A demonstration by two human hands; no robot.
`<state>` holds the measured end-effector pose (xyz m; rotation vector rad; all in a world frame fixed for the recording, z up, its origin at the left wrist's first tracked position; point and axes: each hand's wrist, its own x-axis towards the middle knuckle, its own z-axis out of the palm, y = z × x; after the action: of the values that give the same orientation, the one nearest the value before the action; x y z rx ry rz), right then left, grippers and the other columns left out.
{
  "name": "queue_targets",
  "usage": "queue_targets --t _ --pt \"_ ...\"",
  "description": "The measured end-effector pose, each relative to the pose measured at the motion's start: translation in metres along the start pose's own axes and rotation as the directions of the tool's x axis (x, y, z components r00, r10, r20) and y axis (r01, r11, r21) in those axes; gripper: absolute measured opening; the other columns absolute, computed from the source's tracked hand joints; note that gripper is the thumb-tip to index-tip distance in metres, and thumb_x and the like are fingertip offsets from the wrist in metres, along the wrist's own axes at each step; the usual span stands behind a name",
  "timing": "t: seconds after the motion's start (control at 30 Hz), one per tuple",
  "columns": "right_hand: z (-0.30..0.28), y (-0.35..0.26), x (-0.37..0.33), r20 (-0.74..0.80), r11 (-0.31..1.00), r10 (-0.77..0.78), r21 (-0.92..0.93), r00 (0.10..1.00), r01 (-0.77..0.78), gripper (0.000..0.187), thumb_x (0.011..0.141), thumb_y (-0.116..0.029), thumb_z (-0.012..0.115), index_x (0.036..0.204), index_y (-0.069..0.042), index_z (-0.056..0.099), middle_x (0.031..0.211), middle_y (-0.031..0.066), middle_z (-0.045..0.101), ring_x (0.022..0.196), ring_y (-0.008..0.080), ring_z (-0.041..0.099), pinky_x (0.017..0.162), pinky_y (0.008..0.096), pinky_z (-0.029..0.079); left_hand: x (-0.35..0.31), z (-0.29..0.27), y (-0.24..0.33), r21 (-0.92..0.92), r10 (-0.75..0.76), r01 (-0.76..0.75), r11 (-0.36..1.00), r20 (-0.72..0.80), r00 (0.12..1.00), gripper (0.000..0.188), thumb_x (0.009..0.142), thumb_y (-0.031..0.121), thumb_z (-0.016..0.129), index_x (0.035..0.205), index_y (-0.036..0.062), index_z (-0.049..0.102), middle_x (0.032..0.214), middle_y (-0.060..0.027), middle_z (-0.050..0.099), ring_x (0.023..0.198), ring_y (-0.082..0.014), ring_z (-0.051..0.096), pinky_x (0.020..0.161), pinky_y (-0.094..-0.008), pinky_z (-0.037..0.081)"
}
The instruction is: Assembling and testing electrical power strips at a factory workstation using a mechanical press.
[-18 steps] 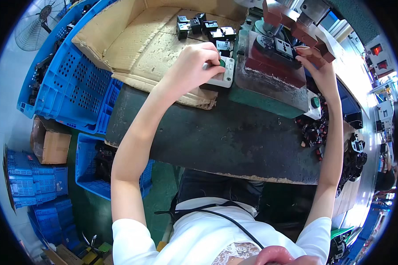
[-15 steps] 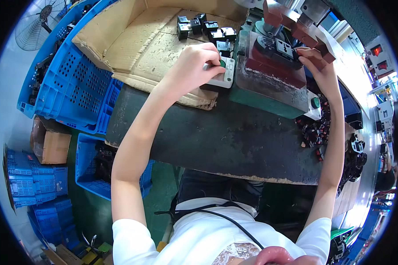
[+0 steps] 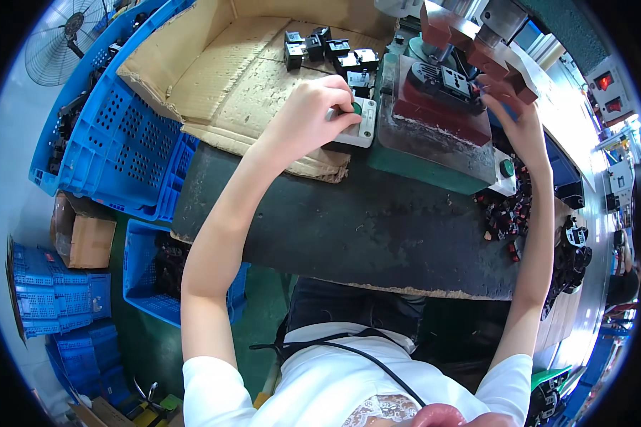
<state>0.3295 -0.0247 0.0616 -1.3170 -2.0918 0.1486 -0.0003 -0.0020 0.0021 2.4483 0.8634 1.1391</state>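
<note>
My left hand point(image 3: 320, 110) is closed, thumb and fingertips around a green push button point(image 3: 356, 109) on a pale control box point(image 3: 367, 128). A black socket housing with a pale slotted face point(image 3: 452, 84) lies on the dark red block point(image 3: 441, 117) of a green-based press. At the housing's right end, my right hand point(image 3: 516, 121) has thumb and forefinger closed on it; a small red spot shows by the fingertips, too small to make out. Above hang the press's reddish-brown metal blocks point(image 3: 470, 39).
Several black parts point(image 3: 327, 50) lie in a cut-open cardboard box point(image 3: 224, 71). A second green button point(image 3: 506, 168) sits near my right forearm, beside a pile of small red and black pieces point(image 3: 509, 213). Blue crates point(image 3: 114, 135) stand left of the dark worktable point(image 3: 320, 220).
The right hand's fingers have shifted slightly at the end of the socket housing. My left hand stays at the green button, and the press blocks look unmoved.
</note>
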Motion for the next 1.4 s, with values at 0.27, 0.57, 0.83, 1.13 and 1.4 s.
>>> queue_targets --t 0.27,0.57,0.83,1.13,1.4 --pt "-0.033 -0.016 -0.073 0.109 0.959 0.159 -0.254 0.981 -0.127 0.009 0.079 0.000 0.064 0.085 0.004 0.060 0.079 0.0103 0.058 0.067 0.0194 0.056 0.063 0.0270 0.045 -0.005 0.002 0.006 0.073 -0.082 0.079 0.994 0.034 0.996 0.016 0.074 0.006 0.069 0.069 -0.0026 0.056 0.085 -0.0090 0.057 0.077 -0.0252 0.057 0.068 -0.0329 0.045" --pt "-0.006 -0.013 -0.099 -0.120 0.923 0.062 -0.370 0.991 -0.103 0.014 0.073 0.005 0.064 0.083 0.004 0.055 0.088 0.0127 0.059 0.086 0.0302 0.056 0.076 0.0348 0.045 0.001 0.007 0.007 0.061 -0.014 0.013 0.998 0.010 1.000 0.018 0.074 0.005 0.068 0.068 -0.0045 0.054 0.085 -0.0109 0.054 0.073 -0.0276 0.056 0.065 -0.0349 0.044" --pt "-0.010 -0.009 -0.091 -0.114 0.913 0.183 -0.348 0.976 -0.212 0.012 0.073 -0.002 0.065 0.079 0.004 0.057 0.077 0.0150 0.059 0.073 0.0321 0.058 0.069 0.0361 0.045 0.002 0.008 0.010 0.086 -0.032 0.029 0.996 0.034 0.999 0.017 0.076 0.003 0.067 0.071 -0.0044 0.053 0.084 -0.0102 0.053 0.071 -0.0248 0.055 0.065 -0.0329 0.044" --pt "-0.016 -0.011 -0.089 -0.027 0.874 0.215 -0.441 0.976 -0.205 0.011 0.074 -0.006 0.065 0.077 0.001 0.057 0.076 0.0128 0.060 0.073 0.0328 0.058 0.066 0.0376 0.045 0.002 0.008 0.010 0.081 -0.051 0.047 0.996 0.048 0.998 0.016 0.076 0.003 0.066 0.071 -0.0042 0.053 0.084 -0.0105 0.052 0.073 -0.0254 0.055 0.067 -0.0328 0.044" --pt "-0.012 -0.010 -0.089 -0.040 0.858 0.200 -0.475 0.979 -0.195 0.012 0.076 -0.007 0.064 0.078 0.000 0.055 0.076 0.0125 0.058 0.072 0.0334 0.058 0.063 0.0394 0.045 0.003 0.008 0.013 0.086 -0.048 0.044 0.995 0.041 0.998 0.016 0.075 0.002 0.066 0.069 -0.0043 0.053 0.083 -0.0108 0.051 0.075 -0.0261 0.054 0.068 -0.0336 0.043"
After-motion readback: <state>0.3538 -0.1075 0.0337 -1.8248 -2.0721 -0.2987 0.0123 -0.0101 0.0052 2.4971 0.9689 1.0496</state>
